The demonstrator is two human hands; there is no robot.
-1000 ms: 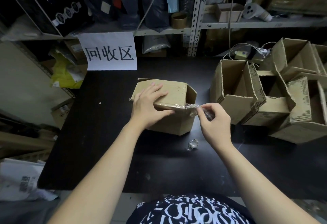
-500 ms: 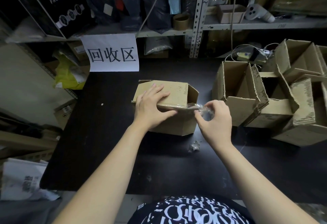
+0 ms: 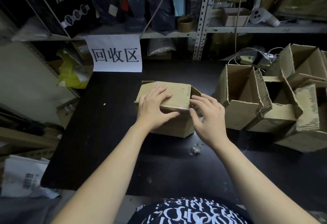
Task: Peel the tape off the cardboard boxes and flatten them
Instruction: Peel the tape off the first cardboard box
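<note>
A small cardboard box [image 3: 178, 91] lies on the black table [image 3: 106, 135], with a strip of clear tape [image 3: 174, 107] along its near top edge. My left hand [image 3: 154, 108] presses flat on the box's top, thumb against the front face. My right hand [image 3: 207, 115] is at the box's right corner, fingers spread and lightly curved, fingertips touching the corner. The box's right end flap stands partly out behind those fingers. Whether any tape sticks to my right thumb is too blurred to tell.
A crumpled ball of clear tape [image 3: 194, 150] lies on the table near my right wrist. Several opened cardboard boxes [image 3: 247, 110] are piled at the right. A white paper sign [image 3: 116, 53] hangs at the table's back edge below cluttered metal shelves [image 3: 201, 29].
My right hand, which pinched a peeled end of tape out to the right of the box, has moved back left to the box's corner with fingers spread. My left hand stayed on the box.
</note>
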